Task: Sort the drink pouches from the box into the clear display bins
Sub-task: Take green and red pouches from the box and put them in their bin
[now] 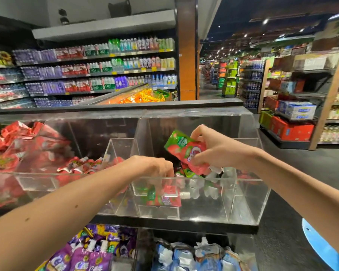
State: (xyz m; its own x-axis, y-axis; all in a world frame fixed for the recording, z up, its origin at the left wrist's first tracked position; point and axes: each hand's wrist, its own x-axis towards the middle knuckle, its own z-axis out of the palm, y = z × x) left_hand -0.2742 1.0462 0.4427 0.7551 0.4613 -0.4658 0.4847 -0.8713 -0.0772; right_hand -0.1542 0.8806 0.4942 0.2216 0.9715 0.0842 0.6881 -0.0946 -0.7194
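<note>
My right hand grips a red and green drink pouch above the right clear bin. My left hand reaches down into the same bin, its fingertips curled behind the front wall around the top of another red and green pouch. More such pouches lie inside the bin. The box is not in view.
The left clear bin is full of red pouches. Below, lower bins hold purple pouches and blue-white pouches. Shelves of bottles stand behind, an aisle opens to the right, and a blue object lies on the floor.
</note>
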